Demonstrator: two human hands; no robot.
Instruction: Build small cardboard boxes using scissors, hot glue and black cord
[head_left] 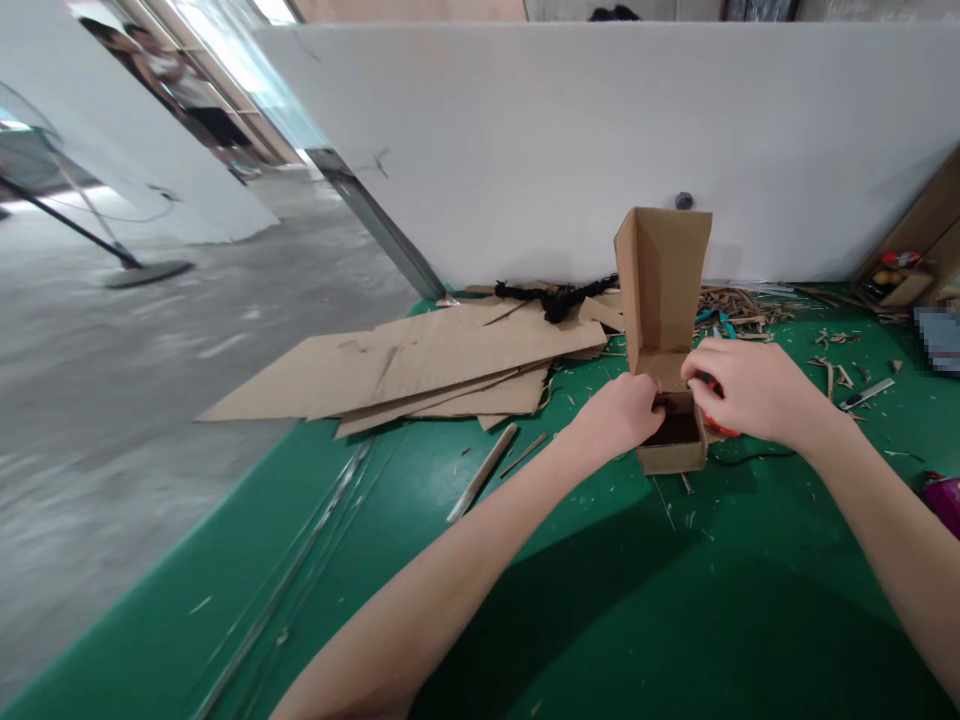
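A small cardboard box point(673, 459) stands on the green table with its tall lid point(670, 290) raised at the back. Its inside looks dark, and what lies in it cannot be made out. My left hand point(626, 408) is closed on the left wall of the box, fingertips at the rim. On the other side, my right hand point(746, 385) has its thumb and fingers bent in a pinch at the right edge, by the lid's fold. A red-orange object point(718, 425), partly hidden, shows beneath the right hand.
Flat cardboard sheets point(450, 360) lie stacked on the left, a black cloth-like bundle point(559, 300) on them. Cardboard scraps point(739, 308) lie along the white partition point(525, 150). A box cutter point(866, 394) rests on the right. A cardboard strip point(484, 472) lies nearer. People point(187, 90) stand far left.
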